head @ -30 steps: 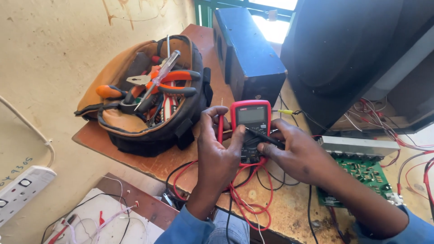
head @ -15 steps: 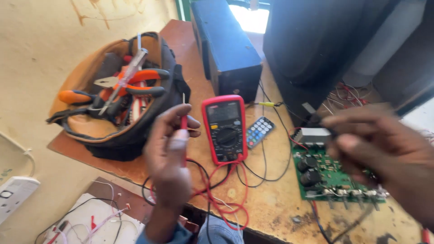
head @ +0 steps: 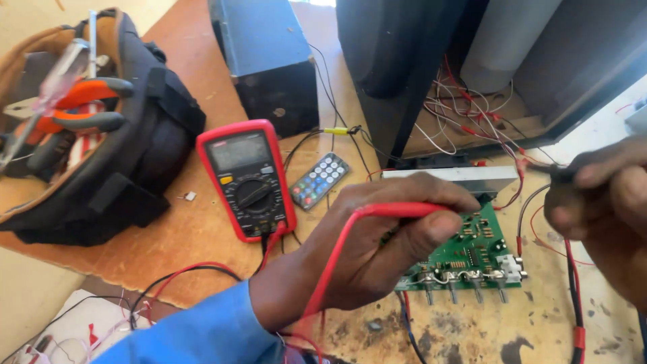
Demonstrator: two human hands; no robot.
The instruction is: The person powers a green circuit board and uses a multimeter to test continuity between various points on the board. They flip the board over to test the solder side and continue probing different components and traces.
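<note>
Red probe lead (head: pixel 377 212) sits pinched in the closed fingers of our left hand (head: pixel 384 236), which rests over the green circuit board (head: pixel 472 253) on the table (head: pixel 202 236). Our right hand (head: pixel 600 202), curled shut at the frame's right edge, grips a black probe (head: pixel 559 172) just above the board. A red multimeter (head: pixel 246 178) lies flat left of the board, a small remote (head: pixel 318 180) beside it, a tool bag (head: pixel 101 135) further left.

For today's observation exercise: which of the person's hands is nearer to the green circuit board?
Left. The left hand, gripping the red probe, lies right over the green circuit board. The right hand, holding the black probe, is off to the board's right, apart from it.
</note>
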